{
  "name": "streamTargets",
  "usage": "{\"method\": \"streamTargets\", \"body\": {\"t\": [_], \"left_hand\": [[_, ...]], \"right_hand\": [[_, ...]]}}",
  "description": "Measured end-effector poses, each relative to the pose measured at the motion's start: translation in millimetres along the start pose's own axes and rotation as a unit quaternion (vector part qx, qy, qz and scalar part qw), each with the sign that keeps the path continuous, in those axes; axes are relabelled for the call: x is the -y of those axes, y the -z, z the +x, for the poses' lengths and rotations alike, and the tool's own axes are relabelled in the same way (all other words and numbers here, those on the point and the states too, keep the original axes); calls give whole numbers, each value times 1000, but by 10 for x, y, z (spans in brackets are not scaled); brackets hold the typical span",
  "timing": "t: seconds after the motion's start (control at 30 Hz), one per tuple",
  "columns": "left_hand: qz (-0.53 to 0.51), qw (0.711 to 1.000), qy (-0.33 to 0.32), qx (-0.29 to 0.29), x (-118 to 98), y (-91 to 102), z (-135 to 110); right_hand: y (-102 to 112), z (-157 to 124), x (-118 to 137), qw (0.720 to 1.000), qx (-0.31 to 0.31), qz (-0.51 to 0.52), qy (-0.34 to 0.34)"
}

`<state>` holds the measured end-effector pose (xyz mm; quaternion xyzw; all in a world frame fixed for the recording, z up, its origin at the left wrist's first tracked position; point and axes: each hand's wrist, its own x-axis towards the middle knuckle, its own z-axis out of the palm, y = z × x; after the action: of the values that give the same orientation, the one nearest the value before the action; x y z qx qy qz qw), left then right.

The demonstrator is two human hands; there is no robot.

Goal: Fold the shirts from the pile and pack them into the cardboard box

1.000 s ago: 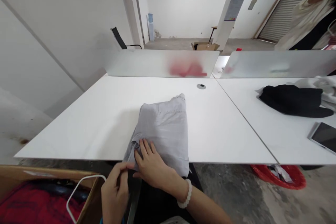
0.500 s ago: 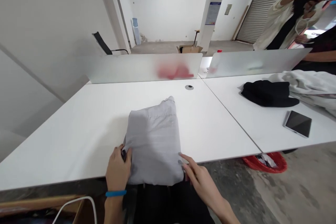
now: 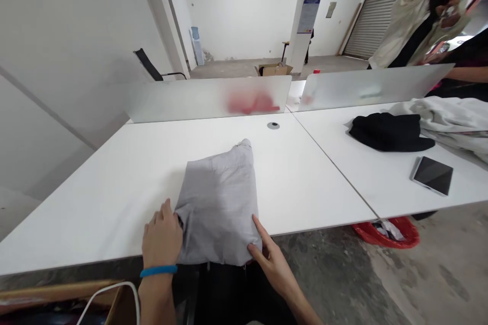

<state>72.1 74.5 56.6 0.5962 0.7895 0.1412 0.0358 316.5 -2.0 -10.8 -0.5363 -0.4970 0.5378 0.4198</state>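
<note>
Our left hand [image 3: 162, 237] and right hand [image 3: 271, 259] lie open against the folded grey cloth [image 3: 218, 205] at the desk's [image 3: 114, 183] near edge. Its hem overhangs — we judge an uneven push could unfold it or tip it off.

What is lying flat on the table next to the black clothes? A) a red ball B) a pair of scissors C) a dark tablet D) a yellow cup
C: a dark tablet lies flat on the white table, just in front of the black clothes; no ball, cup or scissors shows there.
</note>
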Motion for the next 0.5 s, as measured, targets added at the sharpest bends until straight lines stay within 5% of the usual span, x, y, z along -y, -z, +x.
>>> {"method": "streamTargets", "body": {"t": [0.07,0.2,0.37,0.5], "left_hand": [[16,996,-90,-25,-275,61,74],[25,962,-261,77,-736,-73,299],[104,979,-151,91,-543,-472,516],[86,982,-75,150,-260,-506,712]], "right_hand": [[-10,-2,-4,999,18,35,-4],[-32,-31,-3,996,56,75,9],[-27,-81,-45,998,28,47,31],[-61,-118,-57,997,58,53,15]]}}
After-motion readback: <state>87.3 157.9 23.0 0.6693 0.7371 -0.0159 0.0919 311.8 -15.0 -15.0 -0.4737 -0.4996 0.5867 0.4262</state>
